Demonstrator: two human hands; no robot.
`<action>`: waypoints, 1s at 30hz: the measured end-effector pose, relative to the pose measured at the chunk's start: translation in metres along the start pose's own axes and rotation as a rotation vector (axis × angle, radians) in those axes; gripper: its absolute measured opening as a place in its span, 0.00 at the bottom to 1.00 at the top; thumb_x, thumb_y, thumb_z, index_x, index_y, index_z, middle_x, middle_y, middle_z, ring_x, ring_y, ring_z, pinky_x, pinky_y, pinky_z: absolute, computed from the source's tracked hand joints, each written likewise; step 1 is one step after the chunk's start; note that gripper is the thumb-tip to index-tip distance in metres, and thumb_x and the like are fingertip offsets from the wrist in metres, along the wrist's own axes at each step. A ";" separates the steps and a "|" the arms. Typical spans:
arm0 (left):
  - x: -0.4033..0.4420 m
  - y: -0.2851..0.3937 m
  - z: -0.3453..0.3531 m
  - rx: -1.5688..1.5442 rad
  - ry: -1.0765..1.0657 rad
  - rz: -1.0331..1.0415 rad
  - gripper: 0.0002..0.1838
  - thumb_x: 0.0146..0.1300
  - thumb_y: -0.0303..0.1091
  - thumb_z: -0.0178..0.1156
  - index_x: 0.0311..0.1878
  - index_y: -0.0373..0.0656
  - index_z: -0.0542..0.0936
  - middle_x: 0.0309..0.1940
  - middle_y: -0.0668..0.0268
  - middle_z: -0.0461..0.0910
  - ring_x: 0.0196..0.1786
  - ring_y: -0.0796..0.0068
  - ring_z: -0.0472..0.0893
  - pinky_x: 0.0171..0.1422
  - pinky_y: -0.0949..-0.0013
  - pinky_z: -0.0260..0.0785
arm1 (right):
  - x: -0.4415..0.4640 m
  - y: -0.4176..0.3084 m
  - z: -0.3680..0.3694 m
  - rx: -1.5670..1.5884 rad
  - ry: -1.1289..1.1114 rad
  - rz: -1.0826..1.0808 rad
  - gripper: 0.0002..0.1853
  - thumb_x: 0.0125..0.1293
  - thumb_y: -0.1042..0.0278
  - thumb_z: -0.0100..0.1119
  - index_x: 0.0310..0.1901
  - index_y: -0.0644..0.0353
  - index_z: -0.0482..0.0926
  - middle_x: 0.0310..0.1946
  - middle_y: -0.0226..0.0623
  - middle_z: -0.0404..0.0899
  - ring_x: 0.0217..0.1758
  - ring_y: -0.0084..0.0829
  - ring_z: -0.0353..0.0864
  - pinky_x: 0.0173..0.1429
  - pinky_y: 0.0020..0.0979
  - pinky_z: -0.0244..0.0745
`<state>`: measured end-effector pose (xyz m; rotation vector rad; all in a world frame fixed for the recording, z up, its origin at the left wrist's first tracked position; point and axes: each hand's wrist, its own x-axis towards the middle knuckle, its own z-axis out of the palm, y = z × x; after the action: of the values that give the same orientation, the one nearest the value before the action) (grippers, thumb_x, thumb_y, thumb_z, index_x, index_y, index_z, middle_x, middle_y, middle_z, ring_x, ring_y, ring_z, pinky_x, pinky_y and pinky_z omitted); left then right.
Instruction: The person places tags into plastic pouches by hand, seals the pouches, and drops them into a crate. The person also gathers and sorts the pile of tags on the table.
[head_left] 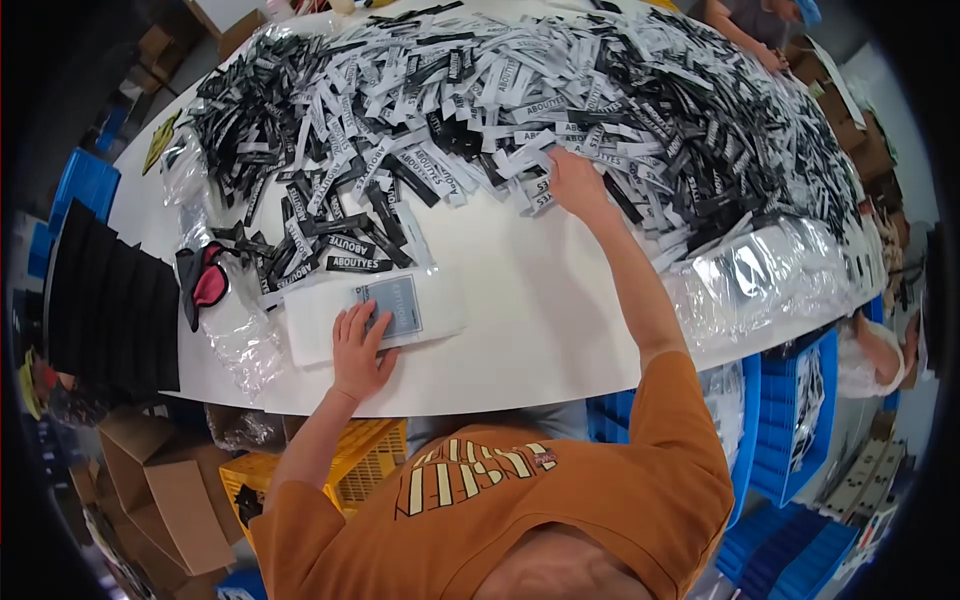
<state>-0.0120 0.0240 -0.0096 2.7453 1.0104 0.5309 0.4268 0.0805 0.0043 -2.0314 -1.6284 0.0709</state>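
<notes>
My left hand lies with its fingers spread on a white packet near the table's front edge. Beside its fingertips shows a grey-blue printed card on that packet. Farther forward, my right hand reaches to the near edge of a large heap of black and white printed strips. Its fingertips touch a white strip, and whether they grip it is too small to tell. Black strips marked ABOUTYES lie just beyond the packet.
Clear plastic bags lie on the table's right, with more plastic and a black-and-pink eye mask at the left. Blue crates, a yellow crate and cardboard boxes stand below. Other people are at the top right and both sides.
</notes>
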 end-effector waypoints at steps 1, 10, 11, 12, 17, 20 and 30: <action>0.001 -0.001 -0.001 0.001 -0.005 -0.001 0.35 0.46 0.35 0.65 0.62 0.47 0.70 0.64 0.53 0.63 0.66 0.49 0.62 0.71 0.45 0.48 | 0.005 -0.004 0.007 0.108 0.037 0.012 0.09 0.59 0.69 0.52 0.40 0.61 0.74 0.33 0.50 0.80 0.38 0.52 0.79 0.42 0.45 0.74; 0.006 -0.001 -0.001 0.029 -0.036 -0.029 0.35 0.46 0.38 0.63 0.61 0.47 0.69 0.64 0.53 0.63 0.67 0.49 0.61 0.71 0.45 0.47 | 0.058 -0.119 0.092 0.354 0.010 -0.528 0.13 0.57 0.61 0.61 0.28 0.63 0.74 0.25 0.48 0.75 0.35 0.52 0.77 0.38 0.46 0.72; 0.004 0.000 -0.001 0.033 -0.039 -0.033 0.35 0.46 0.38 0.63 0.62 0.47 0.69 0.64 0.53 0.63 0.67 0.49 0.61 0.71 0.45 0.47 | 0.063 -0.132 0.099 0.296 -0.044 -0.489 0.12 0.58 0.61 0.61 0.32 0.62 0.77 0.28 0.45 0.77 0.36 0.49 0.78 0.39 0.43 0.73; 0.003 0.001 -0.001 0.033 -0.046 -0.042 0.35 0.46 0.38 0.63 0.62 0.47 0.69 0.64 0.53 0.63 0.67 0.50 0.60 0.71 0.45 0.47 | 0.068 -0.141 0.111 0.206 -0.123 -0.465 0.11 0.57 0.60 0.62 0.32 0.61 0.78 0.29 0.44 0.78 0.37 0.48 0.79 0.41 0.43 0.74; 0.003 0.004 -0.003 0.046 -0.059 -0.082 0.37 0.46 0.39 0.63 0.63 0.48 0.67 0.65 0.55 0.62 0.68 0.51 0.60 0.73 0.46 0.46 | 0.062 -0.164 0.130 0.001 -0.393 -0.510 0.11 0.55 0.60 0.62 0.34 0.59 0.79 0.32 0.44 0.81 0.40 0.47 0.80 0.43 0.46 0.74; 0.002 0.006 -0.003 0.060 -0.061 -0.097 0.37 0.46 0.39 0.63 0.64 0.49 0.67 0.66 0.56 0.61 0.69 0.52 0.59 0.73 0.46 0.45 | 0.052 -0.159 0.113 0.243 -0.392 -0.441 0.12 0.55 0.60 0.62 0.33 0.61 0.79 0.32 0.45 0.81 0.37 0.46 0.81 0.41 0.45 0.75; 0.005 0.018 0.000 0.161 -0.020 0.026 0.36 0.51 0.41 0.63 0.65 0.48 0.66 0.68 0.53 0.59 0.71 0.51 0.56 0.74 0.42 0.40 | -0.101 -0.116 0.059 1.013 -0.109 0.066 0.13 0.63 0.64 0.61 0.29 0.66 0.71 0.17 0.38 0.70 0.21 0.21 0.68 0.25 0.28 0.65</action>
<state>0.0028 0.0136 -0.0031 2.9013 1.0571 0.4429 0.2750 0.0245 -0.0247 -1.2832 -1.1847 0.8537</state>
